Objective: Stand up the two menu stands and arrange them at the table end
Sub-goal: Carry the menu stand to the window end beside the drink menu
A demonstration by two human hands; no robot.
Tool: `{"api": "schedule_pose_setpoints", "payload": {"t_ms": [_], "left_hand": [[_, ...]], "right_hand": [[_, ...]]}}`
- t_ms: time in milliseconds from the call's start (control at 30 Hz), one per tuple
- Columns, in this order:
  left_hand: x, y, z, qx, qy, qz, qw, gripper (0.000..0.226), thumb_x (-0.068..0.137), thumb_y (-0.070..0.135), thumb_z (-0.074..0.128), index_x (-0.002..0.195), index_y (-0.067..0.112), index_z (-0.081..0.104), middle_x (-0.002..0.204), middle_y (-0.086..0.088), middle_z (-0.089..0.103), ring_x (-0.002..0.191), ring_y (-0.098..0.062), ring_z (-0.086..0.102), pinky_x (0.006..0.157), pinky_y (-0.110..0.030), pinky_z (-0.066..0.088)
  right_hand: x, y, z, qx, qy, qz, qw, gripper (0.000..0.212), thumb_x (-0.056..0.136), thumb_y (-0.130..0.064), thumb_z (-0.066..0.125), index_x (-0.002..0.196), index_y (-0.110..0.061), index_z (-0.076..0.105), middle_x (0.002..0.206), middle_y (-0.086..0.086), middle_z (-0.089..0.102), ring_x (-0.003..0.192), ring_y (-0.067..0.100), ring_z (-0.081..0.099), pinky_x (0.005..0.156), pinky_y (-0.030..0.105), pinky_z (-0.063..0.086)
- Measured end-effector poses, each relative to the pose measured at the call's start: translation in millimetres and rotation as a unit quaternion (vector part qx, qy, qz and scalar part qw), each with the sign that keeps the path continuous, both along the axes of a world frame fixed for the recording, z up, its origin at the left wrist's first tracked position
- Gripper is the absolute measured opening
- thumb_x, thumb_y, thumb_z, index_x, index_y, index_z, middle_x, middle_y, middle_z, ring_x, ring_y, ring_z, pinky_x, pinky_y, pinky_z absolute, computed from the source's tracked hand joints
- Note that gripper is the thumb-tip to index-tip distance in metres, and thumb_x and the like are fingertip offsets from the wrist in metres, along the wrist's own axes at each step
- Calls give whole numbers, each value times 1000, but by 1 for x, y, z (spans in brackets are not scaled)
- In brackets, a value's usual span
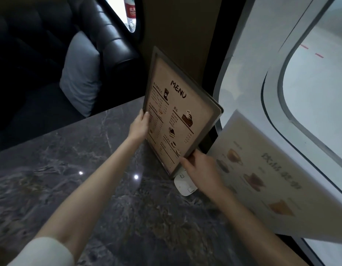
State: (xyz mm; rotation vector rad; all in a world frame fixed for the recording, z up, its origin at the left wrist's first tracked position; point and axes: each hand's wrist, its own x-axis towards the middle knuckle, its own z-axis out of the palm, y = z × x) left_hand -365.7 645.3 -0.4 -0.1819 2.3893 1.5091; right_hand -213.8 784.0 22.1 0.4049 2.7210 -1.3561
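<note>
A brown menu stand [177,110] headed "MENU" stands upright at the far end of the dark marble table [112,208], leaning slightly back toward the wall. My left hand [140,124] grips its left edge. My right hand [200,167] holds its lower right corner, fingers on the frame. A second, pale menu stand [271,175] with drink pictures stands upright to the right, close beside my right forearm and against the window.
A small white device [185,184] lies on the table just below the brown menu. A black padded bench [109,41] with a grey cushion [80,73] sits beyond the table's far left. A white curved window frame [248,60] runs along the right.
</note>
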Motion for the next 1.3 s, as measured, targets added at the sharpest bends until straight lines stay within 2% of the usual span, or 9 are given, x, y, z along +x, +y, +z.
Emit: {"api": "schedule_pose_setpoints", "payload": {"t_ms": [167, 367, 500, 633, 867, 1000, 1133, 1200, 1300], "left_hand": [[33, 4, 13, 17, -39, 0, 999, 55, 99, 41, 22, 148, 16, 26, 154, -7, 31, 142, -25, 28, 114, -37, 22], [64, 9, 33, 32, -82, -8, 996, 56, 97, 43, 27, 123, 4, 58, 120, -14, 62, 102, -23, 56, 88, -32, 38], [78, 10, 39, 41, -67, -3, 997, 61, 95, 44, 32, 124, -3, 56, 119, -18, 64, 103, -31, 62, 88, -36, 49], [94, 14, 41, 116, -82, 14, 990, 53, 99, 31, 30, 114, -8, 61, 103, -19, 65, 92, -28, 61, 83, -33, 47], [114, 11, 17, 179, -50, 121, 975, 40, 98, 22, 36, 115, -4, 61, 110, -17, 64, 91, -22, 56, 78, -35, 47], [119, 11, 3, 175, -64, 132, 973, 43, 99, 25, 34, 132, 2, 49, 133, -10, 52, 124, -26, 48, 105, -38, 37], [117, 18, -10, 203, -112, 158, 960, 45, 99, 28, 34, 138, 6, 41, 143, -11, 44, 133, -28, 40, 110, -38, 31], [110, 20, -21, 241, -162, 165, 943, 47, 98, 35, 36, 134, 8, 48, 135, -14, 54, 120, -28, 53, 103, -40, 42], [99, 24, -36, 316, -189, 171, 914, 46, 98, 35, 32, 128, 6, 53, 103, -10, 68, 91, -21, 66, 67, -31, 56]], "right_hand": [[5, 6, 30, 41, -41, 26, 998, 33, 89, -25, 54, 119, -11, 54, 120, 6, 63, 90, 11, 57, 61, 14, 43], [14, 8, 86, 121, -6, 100, 988, 30, 91, -20, 50, 118, -7, 57, 123, 11, 62, 104, 22, 61, 73, 16, 48], [21, 6, 138, 190, 57, 137, 971, 27, 92, -21, 47, 107, -4, 61, 112, 15, 66, 97, 26, 63, 81, 39, 57], [26, 12, 191, 254, 149, 234, 927, 23, 93, -21, 47, 109, -11, 61, 110, 8, 67, 97, 20, 62, 84, 37, 54], [-11, 37, 209, 218, 172, 237, 931, 24, 94, -20, 45, 111, -14, 61, 111, 6, 67, 93, 12, 57, 80, 23, 45], [-34, 47, 185, 211, 118, 234, 942, 34, 94, -22, 46, 126, -13, 47, 127, 9, 59, 111, 20, 56, 83, 26, 46], [-52, 49, 169, 181, 55, 207, 960, 52, 93, -25, 48, 139, -13, 27, 140, 12, 46, 126, 25, 46, 96, 34, 45], [-59, 50, 164, 161, 35, 199, 966, 56, 92, -26, 49, 141, -13, 24, 141, 13, 45, 127, 26, 46, 97, 35, 45], [-70, 51, 159, 141, 14, 189, 972, 55, 91, -27, 50, 138, -9, 29, 132, 12, 54, 117, 24, 55, 82, 28, 49]]}}
